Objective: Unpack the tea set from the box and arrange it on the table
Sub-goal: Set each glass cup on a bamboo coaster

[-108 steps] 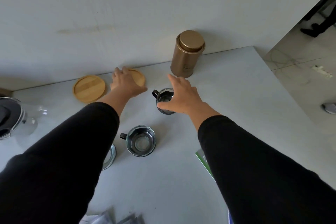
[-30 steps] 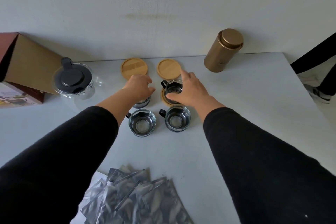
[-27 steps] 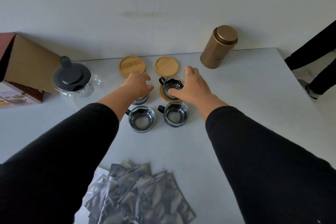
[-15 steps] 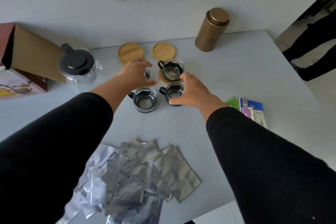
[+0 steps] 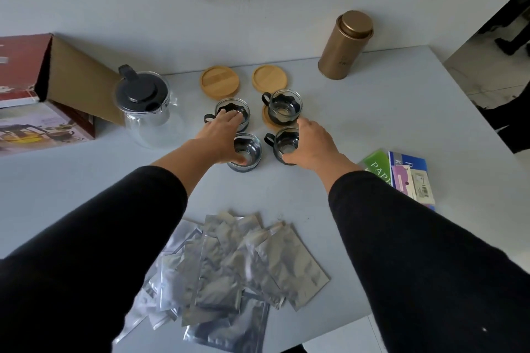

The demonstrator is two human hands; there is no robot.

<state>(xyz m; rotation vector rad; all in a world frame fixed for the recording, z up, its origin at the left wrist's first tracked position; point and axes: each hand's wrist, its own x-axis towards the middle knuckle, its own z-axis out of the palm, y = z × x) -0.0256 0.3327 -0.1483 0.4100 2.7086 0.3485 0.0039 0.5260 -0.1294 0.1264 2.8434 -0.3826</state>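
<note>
We see four glass cups with black holders set in a square on the pale surface [image 5: 372, 112]. Our left hand [image 5: 219, 135] reaches over the near left cup [image 5: 246, 152], its thumb at that cup's near rim and its fingers [image 5: 232, 117] stretched straight onto the rim of the far left cup [image 5: 233, 112]; they lie released, curled round nothing. Our right hand [image 5: 314, 145] grasps the near right cup [image 5: 285, 145] from the right side, thumb at its near edge and fingers hooked over its far rim. The far right cup [image 5: 284, 106] stands on a round wooden coaster [image 5: 271, 123], apart from both hands. Two more wooden coasters lie behind the cups, the left one [image 5: 219, 82] and the right one [image 5: 269, 77] side by side near the wall.

A glass teapot with a black lid [image 5: 142, 100] stands left of the cups, and the opened box [image 5: 43, 89] lies on its side further left. A gold tin [image 5: 344, 46] stands upright at the back right. A heap of silver foil pouches [image 5: 229, 272] lies at the near edge, and some coloured booklets [image 5: 401, 172] lie just beside our right sleeve.
</note>
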